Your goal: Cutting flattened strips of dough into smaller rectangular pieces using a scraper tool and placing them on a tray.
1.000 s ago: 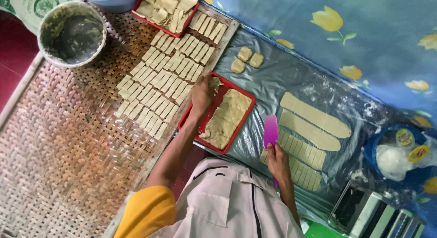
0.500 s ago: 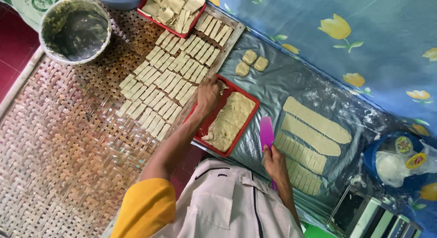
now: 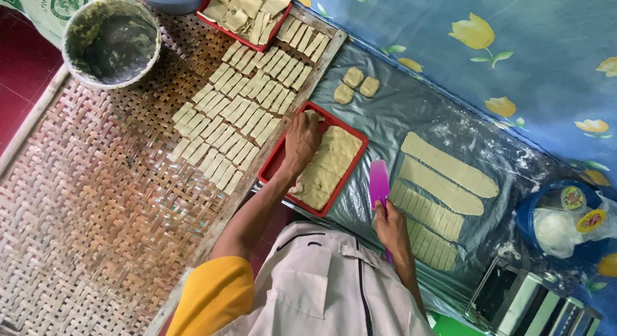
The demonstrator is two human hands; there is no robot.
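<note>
My left hand rests on the far left corner of a red tray that holds a heap of pale dough pieces; its fingers touch the dough there, and I cannot tell whether they grip a piece. My right hand holds a pink plastic scraper upright over the grey plastic sheet, just right of the tray. To the right of the scraper lie two long dough strips and a strip cut into small rectangles.
Rows of cut dough pieces lie on a woven bamboo mat. At the top stand a second red tray of pieces and a smeared bucket. Three small dough lumps, a blue bowl and a dough roller machine are at right.
My left hand stays at the red tray's far corner, and my right hand keeps the pink scraper. The view has shifted slightly, so everything sits a little further right.
</note>
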